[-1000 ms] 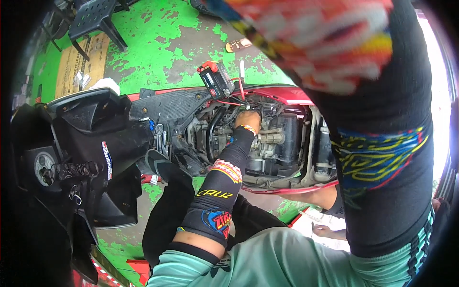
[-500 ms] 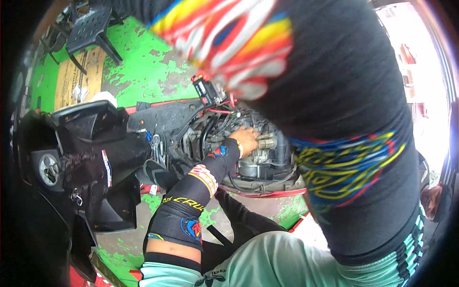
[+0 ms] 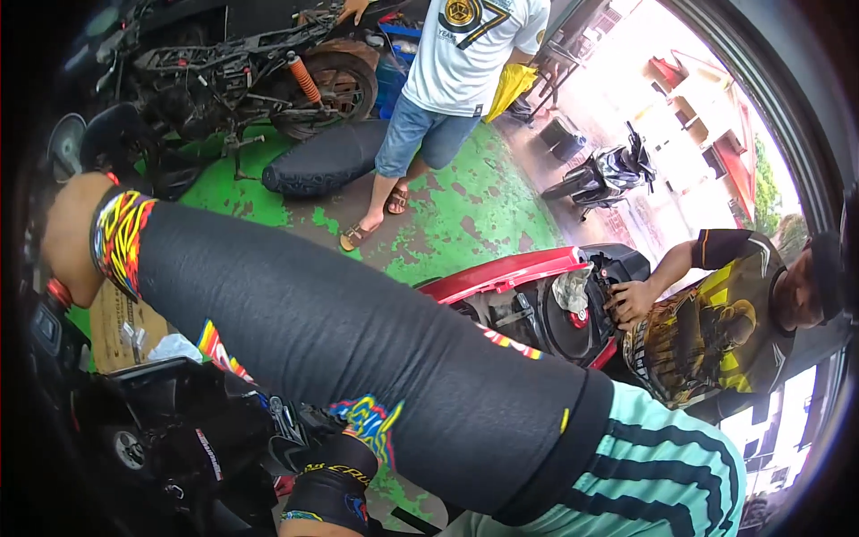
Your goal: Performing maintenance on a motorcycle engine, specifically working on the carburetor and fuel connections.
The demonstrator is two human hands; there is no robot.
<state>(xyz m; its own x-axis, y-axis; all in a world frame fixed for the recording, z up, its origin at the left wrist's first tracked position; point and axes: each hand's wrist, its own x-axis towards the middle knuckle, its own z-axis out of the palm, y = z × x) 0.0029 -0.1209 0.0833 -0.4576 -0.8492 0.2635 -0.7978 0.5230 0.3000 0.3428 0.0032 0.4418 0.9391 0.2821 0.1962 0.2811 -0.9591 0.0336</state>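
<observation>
My right arm in a black sleeve stretches across the view to the far left, where my right hand [image 3: 73, 234] is curled on a scooter's handlebar controls [image 3: 49, 318], beside a red switch; its fingertips are mostly hidden. My left forearm [image 3: 327, 497] reaches up from the bottom, and my left hand is hidden behind my right arm. Below lie the scooter's black front panels [image 3: 161, 421] and some silver wrenches [image 3: 282, 421]. The red scooter body [image 3: 514, 268] stretches to the right, partly covered by my arm.
A co-worker [image 3: 716, 331] at right has a hand at the scooter's rear. Another person [image 3: 456, 63] stands beyond, near a stripped motorbike [image 3: 224, 80] and a loose black seat [image 3: 318, 157]. A parked scooter [image 3: 608, 174] is outside the doorway. Cardboard [image 3: 125, 336] lies at left.
My right arm has swung from the upper middle to the far left. The view has tilted up, revealing people and motorbikes beyond. My left hand, earlier in the engine bay, is now hidden.
</observation>
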